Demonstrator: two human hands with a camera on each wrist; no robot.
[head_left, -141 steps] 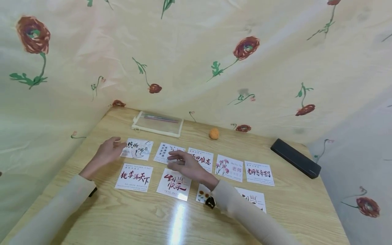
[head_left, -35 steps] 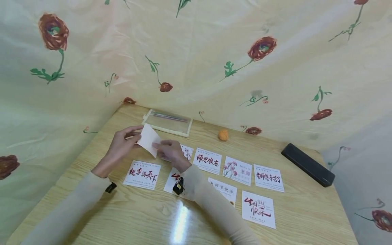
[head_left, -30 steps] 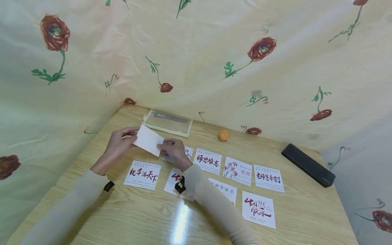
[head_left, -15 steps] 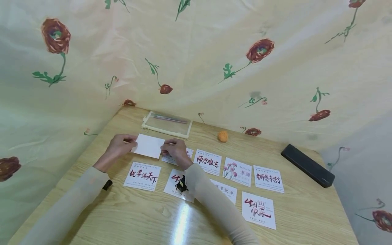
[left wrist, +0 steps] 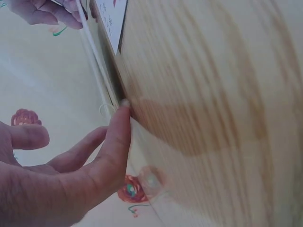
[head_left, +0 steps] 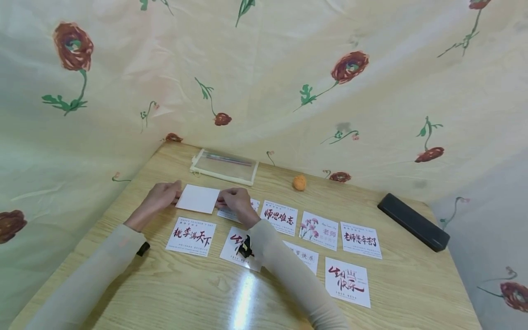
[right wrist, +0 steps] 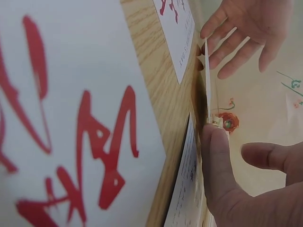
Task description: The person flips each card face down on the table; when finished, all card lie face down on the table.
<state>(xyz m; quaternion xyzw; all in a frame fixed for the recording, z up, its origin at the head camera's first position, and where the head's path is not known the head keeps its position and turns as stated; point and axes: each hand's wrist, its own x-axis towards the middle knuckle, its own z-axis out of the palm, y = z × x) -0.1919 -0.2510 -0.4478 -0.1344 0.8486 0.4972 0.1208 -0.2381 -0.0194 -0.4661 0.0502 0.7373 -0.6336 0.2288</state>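
Note:
A square card (head_left: 199, 199) lies with its blank white side up at the left of the back row, low over the wooden table. My left hand (head_left: 162, 197) is at its left edge; in the left wrist view its index finger (left wrist: 119, 142) reaches down to the table with the thumb apart. At the opposite edge is my right hand (head_left: 237, 201), partly covering the neighbouring printed card (head_left: 253, 205). The right wrist view has the white card (right wrist: 207, 80) edge-on, a right fingertip (right wrist: 218, 137) against it and the thumb spread away.
Several printed cards, such as one with red writing (head_left: 191, 236) and one with flowers (head_left: 318, 230), lie in two rows. Behind them are a clear zip pouch (head_left: 224, 167) and an orange ball (head_left: 299, 183). A black case (head_left: 414, 222) stands right. Flowered cloth (head_left: 264, 82) hangs behind.
The left card of the back row, printed side up at first, was lifted, turned over between both hands and lowered blank side up. The thumbs have come away from it.

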